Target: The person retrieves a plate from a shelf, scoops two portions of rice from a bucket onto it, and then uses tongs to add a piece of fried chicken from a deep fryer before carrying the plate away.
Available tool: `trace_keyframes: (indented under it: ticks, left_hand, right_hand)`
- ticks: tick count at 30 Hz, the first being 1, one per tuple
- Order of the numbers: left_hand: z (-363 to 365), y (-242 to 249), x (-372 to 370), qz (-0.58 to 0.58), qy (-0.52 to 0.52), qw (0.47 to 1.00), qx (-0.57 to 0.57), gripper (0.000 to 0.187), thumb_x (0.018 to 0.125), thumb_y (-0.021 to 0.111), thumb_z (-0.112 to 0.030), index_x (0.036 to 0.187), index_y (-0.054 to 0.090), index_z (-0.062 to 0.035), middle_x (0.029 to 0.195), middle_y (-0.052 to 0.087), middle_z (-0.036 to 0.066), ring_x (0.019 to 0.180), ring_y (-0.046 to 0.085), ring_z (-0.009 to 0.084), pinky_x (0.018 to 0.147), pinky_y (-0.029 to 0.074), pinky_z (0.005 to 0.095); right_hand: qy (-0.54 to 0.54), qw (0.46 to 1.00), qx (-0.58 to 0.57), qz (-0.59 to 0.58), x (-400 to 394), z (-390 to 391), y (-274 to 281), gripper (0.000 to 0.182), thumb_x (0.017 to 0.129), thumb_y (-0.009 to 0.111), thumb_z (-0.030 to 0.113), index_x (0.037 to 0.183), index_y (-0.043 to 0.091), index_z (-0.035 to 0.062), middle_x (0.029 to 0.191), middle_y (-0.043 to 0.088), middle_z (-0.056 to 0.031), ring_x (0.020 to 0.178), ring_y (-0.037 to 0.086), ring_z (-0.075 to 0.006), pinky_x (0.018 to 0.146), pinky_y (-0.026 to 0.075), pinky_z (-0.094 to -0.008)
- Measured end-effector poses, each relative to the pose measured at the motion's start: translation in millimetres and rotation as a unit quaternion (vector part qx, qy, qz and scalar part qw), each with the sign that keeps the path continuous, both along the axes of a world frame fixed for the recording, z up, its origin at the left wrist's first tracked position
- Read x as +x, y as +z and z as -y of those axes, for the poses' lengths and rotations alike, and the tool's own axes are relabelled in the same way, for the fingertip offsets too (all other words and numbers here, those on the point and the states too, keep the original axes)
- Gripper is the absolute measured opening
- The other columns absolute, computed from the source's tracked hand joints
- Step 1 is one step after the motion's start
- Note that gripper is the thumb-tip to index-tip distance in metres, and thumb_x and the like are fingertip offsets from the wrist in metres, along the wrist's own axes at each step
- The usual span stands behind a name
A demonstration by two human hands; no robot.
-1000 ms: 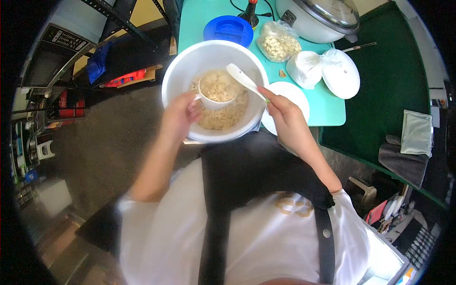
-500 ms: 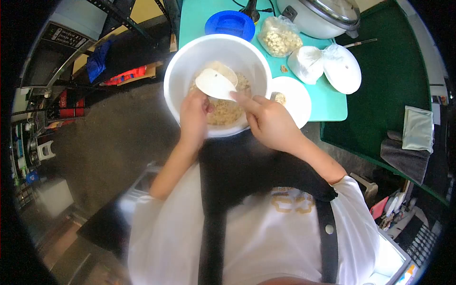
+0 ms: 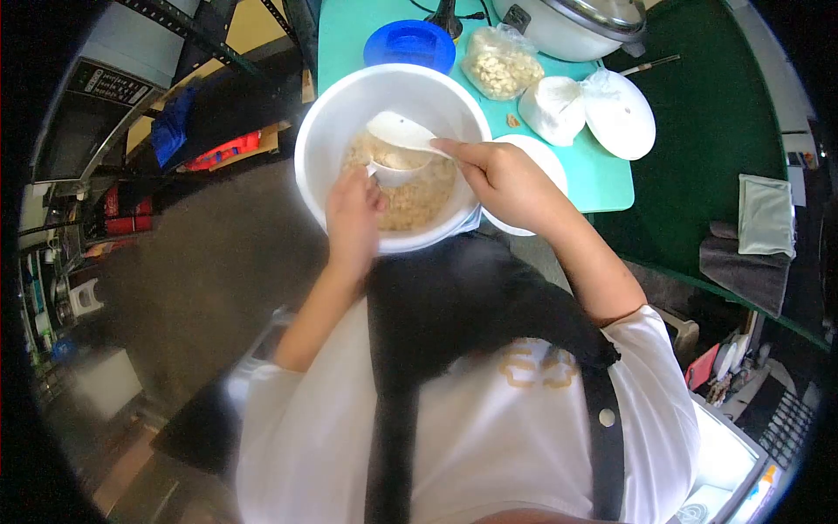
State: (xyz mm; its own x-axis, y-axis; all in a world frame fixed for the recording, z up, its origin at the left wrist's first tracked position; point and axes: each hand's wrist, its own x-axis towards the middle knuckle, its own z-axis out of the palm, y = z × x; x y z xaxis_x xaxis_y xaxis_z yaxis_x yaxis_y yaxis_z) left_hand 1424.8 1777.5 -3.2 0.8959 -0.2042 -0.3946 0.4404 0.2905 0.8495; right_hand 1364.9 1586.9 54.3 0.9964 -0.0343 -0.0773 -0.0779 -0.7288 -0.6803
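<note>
In the head view, a large white tub (image 3: 319,113) holds a pale tan, lumpy mixture (image 3: 415,210). My right hand (image 3: 515,185) grips the handle of a white rice paddle (image 3: 401,131), its blade tilted over the mixture. Below the blade sits a small white bowl (image 3: 397,176) with some of the mixture inside. My left hand (image 3: 353,205) is closed at this bowl's left edge, its fingers partly blurred and the exact grip hard to see. Right of the tub, a white plate (image 3: 546,166) lies partly under my right hand.
On the turquoise table (image 3: 607,188) are a blue lid (image 3: 410,45), a bag of pale chunks (image 3: 502,65), a tied white bag (image 3: 554,109), a round white lid (image 3: 621,122) and a rice cooker (image 3: 567,31). A small brown scrap (image 3: 512,120) lies between them.
The paddle and my right hand have moved slightly up and right, uncovering more of the small bowl. My left hand remains near the same spot. The view has shifted a little.
</note>
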Motion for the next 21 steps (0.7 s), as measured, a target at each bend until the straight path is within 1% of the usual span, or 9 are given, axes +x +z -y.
trace_keyframes:
  ticks: [2,3,5,6,8,12,15,17,21]
  left_hand:
    - [-1.8,-0.7,-0.4,0.025,-0.010,0.999,-0.021,0.016,0.094,0.045,-0.018,0.092,0.053,-0.0047,0.082,0.050,0.000,0.070,0.043,0.0079,0.059,0.036,0.0256]
    - [-4.7,-4.7,1.0,0.025,-0.010,0.999,-0.021,0.016,0.094,0.045,-0.018,0.092,0.053,-0.0047,0.082,0.050,0.000,0.070,0.043,0.0079,0.059,0.036,0.0256]
    - [-10.4,-12.1,4.7,0.020,-0.029,0.999,-0.016,0.033,0.092,0.053,-0.022,0.118,0.050,-0.0016,0.110,0.055,0.011,0.100,0.054,0.0218,0.080,0.047,0.0360]
    - [-8.2,-10.2,4.6,0.022,-0.032,0.999,-0.018,0.033,0.092,0.053,-0.022,0.118,0.050,-0.0016,0.110,0.055,0.011,0.100,0.054,0.0218,0.080,0.047,0.0360]
    - [-2.9,-0.1,0.7,0.018,0.000,1.000,-0.010,0.017,0.095,0.044,-0.020,0.096,0.053,-0.0049,0.085,0.052,0.001,0.073,0.046,0.0095,0.062,0.038,0.0257]
    - [-3.0,8.7,3.8,0.008,0.019,0.999,-0.025,0.018,0.094,0.044,-0.019,0.099,0.053,-0.0044,0.090,0.055,0.003,0.076,0.049,0.0111,0.066,0.039,0.0266]
    - [-12.2,-5.1,9.4,-0.013,-0.007,0.999,-0.052,0.020,0.093,0.046,-0.019,0.103,0.054,-0.0037,0.098,0.057,0.005,0.082,0.052,0.0124,0.069,0.041,0.0281]
    - [-16.7,-14.7,12.9,-0.043,-0.016,0.996,-0.070,0.034,0.090,0.054,-0.024,0.116,0.051,-0.0028,0.114,0.054,0.011,0.096,0.053,0.0207,0.082,0.045,0.0355]
    - [-16.0,-14.7,10.9,-0.060,0.003,0.997,-0.054,0.035,0.088,0.055,-0.025,0.117,0.051,-0.0043,0.113,0.054,0.011,0.095,0.053,0.0215,0.083,0.044,0.0365]
  right_hand:
    - [0.011,1.000,-0.022,0.015,-2.2,-4.7,-0.2,0.035,0.081,0.048,0.007,0.113,0.063,0.0082,0.087,0.062,-0.0243,0.078,0.062,-0.0390,0.073,0.049,-0.0442]
    - [0.023,0.999,-0.021,0.034,-5.6,-5.5,-5.0,0.035,0.082,0.050,0.008,0.115,0.062,0.0082,0.084,0.063,-0.0234,0.076,0.062,-0.0382,0.071,0.050,-0.0439]
    - [0.030,0.998,-0.029,0.047,-13.3,-9.0,-8.9,0.035,0.082,0.050,0.008,0.115,0.061,0.0082,0.084,0.063,-0.0231,0.075,0.062,-0.0379,0.070,0.050,-0.0441]
    - [0.039,0.997,-0.039,0.062,-16.4,-9.9,-8.5,0.036,0.082,0.050,0.007,0.116,0.061,0.0082,0.084,0.063,-0.0228,0.075,0.063,-0.0375,0.069,0.050,-0.0442]
    - [0.036,0.997,-0.041,0.062,-24.5,-14.0,-5.5,0.036,0.081,0.050,0.006,0.116,0.061,0.0081,0.083,0.063,-0.0221,0.074,0.063,-0.0373,0.068,0.050,-0.0444]
    - [0.048,0.997,-0.025,0.057,-43.9,-15.8,0.7,0.047,0.077,0.053,-0.002,0.123,0.058,0.0073,0.072,0.059,-0.0165,0.068,0.059,-0.0320,0.067,0.047,-0.0383]
    - [0.082,0.996,-0.012,0.037,-46.2,18.3,13.2,0.044,0.079,0.053,-0.003,0.121,0.060,0.0079,0.073,0.059,-0.0160,0.069,0.059,-0.0289,0.067,0.047,-0.0364]
    - [0.042,0.996,-0.023,0.077,-39.4,23.6,25.8,0.042,0.079,0.053,-0.003,0.119,0.062,0.0099,0.073,0.059,-0.0139,0.069,0.058,-0.0265,0.066,0.047,-0.0348]
    - [0.034,0.984,-0.070,0.161,-22.9,0.1,-10.6,0.045,0.076,0.055,-0.002,0.119,0.062,0.0118,0.070,0.054,-0.0113,0.063,0.055,-0.0264,0.061,0.046,-0.0350]
